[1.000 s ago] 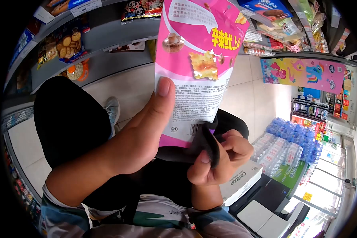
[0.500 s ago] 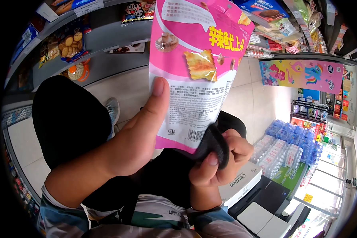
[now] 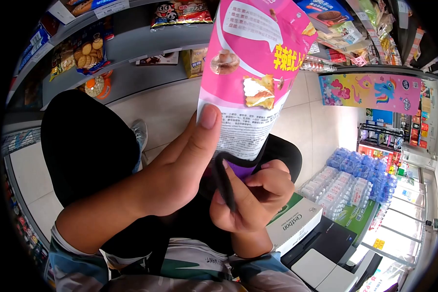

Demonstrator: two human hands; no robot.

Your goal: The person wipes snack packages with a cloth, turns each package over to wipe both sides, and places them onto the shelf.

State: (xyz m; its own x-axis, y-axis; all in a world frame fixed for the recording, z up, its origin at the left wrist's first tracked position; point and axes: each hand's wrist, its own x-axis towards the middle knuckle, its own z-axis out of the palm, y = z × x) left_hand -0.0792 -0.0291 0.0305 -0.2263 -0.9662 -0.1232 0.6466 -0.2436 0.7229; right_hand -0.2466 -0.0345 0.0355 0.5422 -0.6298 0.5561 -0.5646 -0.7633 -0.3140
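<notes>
The white box [image 3: 293, 225] beside the knee reads "Cestbon". A shelf price tag [image 3: 111, 7] shows "1.00". The pink snack pouch [image 3: 250, 68] carries yellow Chinese characters; its fine print is illegible.

The pink snack pouch [image 3: 250, 73] runs off the top edge, its bottom hidden behind the left hand [image 3: 180, 165]

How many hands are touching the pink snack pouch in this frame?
2. The left hand grips the pink snack pouch with its thumb on the printed panel; the right hand pinches a black strap at the pouch's bottom edge.
</notes>
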